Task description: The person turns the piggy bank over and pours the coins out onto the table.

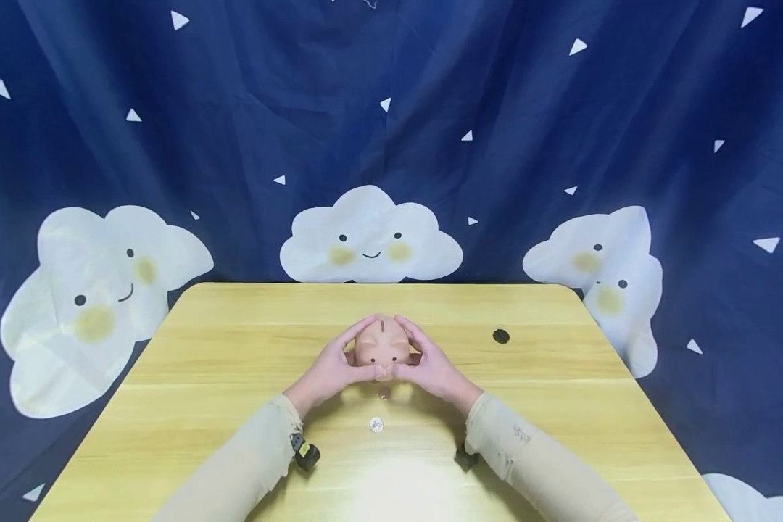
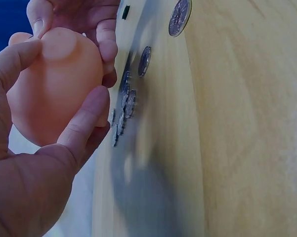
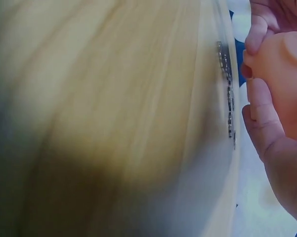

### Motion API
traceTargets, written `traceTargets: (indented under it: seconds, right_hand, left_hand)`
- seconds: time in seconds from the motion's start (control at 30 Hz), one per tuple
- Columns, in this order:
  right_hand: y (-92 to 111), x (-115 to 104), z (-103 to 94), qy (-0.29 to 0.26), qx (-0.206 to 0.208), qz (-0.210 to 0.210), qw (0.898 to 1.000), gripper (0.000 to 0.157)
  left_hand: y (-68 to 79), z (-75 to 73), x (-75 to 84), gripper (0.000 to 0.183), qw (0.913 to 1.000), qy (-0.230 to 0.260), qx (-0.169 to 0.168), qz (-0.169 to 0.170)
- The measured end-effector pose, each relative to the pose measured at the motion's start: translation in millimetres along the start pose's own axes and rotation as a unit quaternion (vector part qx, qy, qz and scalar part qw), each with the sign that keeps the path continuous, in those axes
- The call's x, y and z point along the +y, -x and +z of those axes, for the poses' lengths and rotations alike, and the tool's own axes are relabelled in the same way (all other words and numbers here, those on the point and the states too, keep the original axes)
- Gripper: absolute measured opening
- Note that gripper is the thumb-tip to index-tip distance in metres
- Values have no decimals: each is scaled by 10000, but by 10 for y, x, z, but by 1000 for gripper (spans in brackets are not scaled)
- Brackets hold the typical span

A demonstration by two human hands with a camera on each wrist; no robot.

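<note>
A pink piggy bank [image 1: 383,346] is held over the middle of the table, its eyes facing me and its slot on top. My left hand [image 1: 335,368] grips one side and my right hand [image 1: 436,368] the other, with the thumbs meeting at its snout in the head view. Several silver coins [image 2: 130,103] lie on the wood below it, close together. Nearer to me are a silver coin [image 1: 376,425] and a copper-coloured coin [image 1: 384,393]. In the right wrist view, fingers curl around the bank's underside, and the coins [image 3: 230,98] appear edge-on.
A small round black cap [image 1: 501,336] lies on the wooden table [image 1: 235,362], to the right of the hands. Behind the table's far edge hangs a blue curtain [image 1: 339,138] with cloud prints. Dark wrist cameras [image 1: 307,455] sit under the sleeves.
</note>
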State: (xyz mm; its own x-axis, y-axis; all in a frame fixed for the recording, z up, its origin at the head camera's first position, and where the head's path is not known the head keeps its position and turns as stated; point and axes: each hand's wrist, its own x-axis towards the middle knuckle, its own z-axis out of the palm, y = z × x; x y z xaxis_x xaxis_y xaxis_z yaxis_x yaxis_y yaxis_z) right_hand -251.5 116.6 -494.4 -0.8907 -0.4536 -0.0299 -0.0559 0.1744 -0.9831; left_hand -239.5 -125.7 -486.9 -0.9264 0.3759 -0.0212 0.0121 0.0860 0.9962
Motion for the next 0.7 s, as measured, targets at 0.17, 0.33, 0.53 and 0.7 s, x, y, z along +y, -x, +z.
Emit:
traceTargets:
  seconds: [0.17, 0.33, 0.53, 0.7]
  right_hand:
    - [-48, -99, -4, -293, 12, 456, 9985, 99]
    - [-26, -407, 3, -476, 197, 29, 9987, 98]
    - [69, -409, -9, 212, 569, -1083, 9923, 103]
    - [16, -251, -36, 129, 316, -230, 9992, 100]
  left_hand:
    - [-69, -57, 66, 102, 9983, 377, -200, -403]
    - [-101, -94, 405, 100, 9990, 302, -181, -288]
    - [-7, 34, 508, 99, 9967, -474, 215, 622]
    - [-66, 14, 283, 101, 9999, -64, 59, -117]
